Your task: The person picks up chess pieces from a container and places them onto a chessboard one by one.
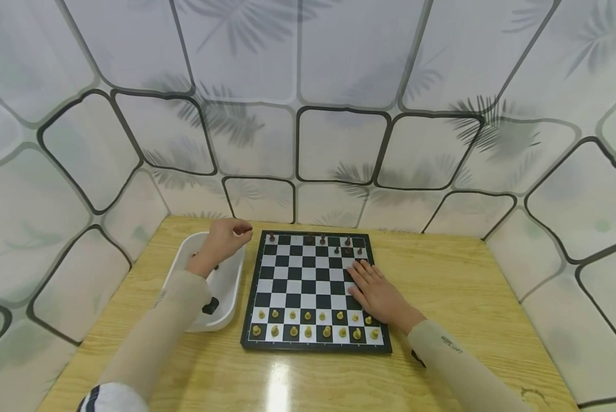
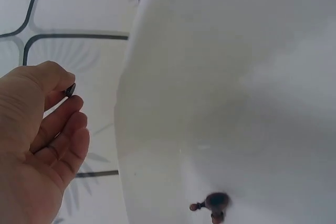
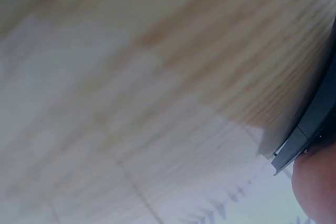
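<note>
Above the far end of a white plastic bin (image 1: 228, 286), my left hand (image 1: 222, 243) pinches a small dark chess piece (image 2: 69, 91) between thumb and fingertips. Most of that piece is hidden by the fingers. Right of the bin lies a black-and-white chessboard (image 1: 293, 273). Yellow chess pieces (image 1: 308, 331) stand in two rows along its near side. Several dark red chess pieces (image 1: 322, 240) stand at the far side, mostly toward the right. My right hand (image 1: 380, 294) rests flat on the board's right edge, fingers straight.
Inside the bin are a black block (image 1: 211, 305) and more dark red pieces (image 2: 216, 202). Board and bin sit on a light wooden table (image 1: 447, 274). Patterned white walls (image 1: 339, 146) rise behind the table and at both sides.
</note>
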### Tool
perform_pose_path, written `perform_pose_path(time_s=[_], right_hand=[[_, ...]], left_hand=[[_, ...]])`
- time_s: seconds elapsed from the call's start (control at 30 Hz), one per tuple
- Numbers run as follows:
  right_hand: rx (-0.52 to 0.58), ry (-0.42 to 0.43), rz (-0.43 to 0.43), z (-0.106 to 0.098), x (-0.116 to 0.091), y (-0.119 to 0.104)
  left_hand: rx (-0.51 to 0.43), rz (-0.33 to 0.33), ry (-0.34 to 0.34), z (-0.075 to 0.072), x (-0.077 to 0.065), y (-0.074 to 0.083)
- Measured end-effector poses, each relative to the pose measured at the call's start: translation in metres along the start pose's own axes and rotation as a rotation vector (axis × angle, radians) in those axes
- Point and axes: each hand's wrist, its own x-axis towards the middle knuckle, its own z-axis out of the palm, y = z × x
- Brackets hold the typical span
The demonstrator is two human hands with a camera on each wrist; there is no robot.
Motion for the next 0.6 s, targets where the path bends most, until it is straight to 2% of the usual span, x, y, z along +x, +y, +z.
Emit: perform_pose_path(time_s=[0.23,0.6], right_hand=[[-0.013,0.003,0.001,-0.001,0.001,0.0],[-0.015,0.0,-0.001,0.001,0.0,0.0]], left_hand=[[-0.021,0.018,-0.019,0.015,0.013,0.017],[-0.038,0.018,-0.123,0.046,0.028,0.048]])
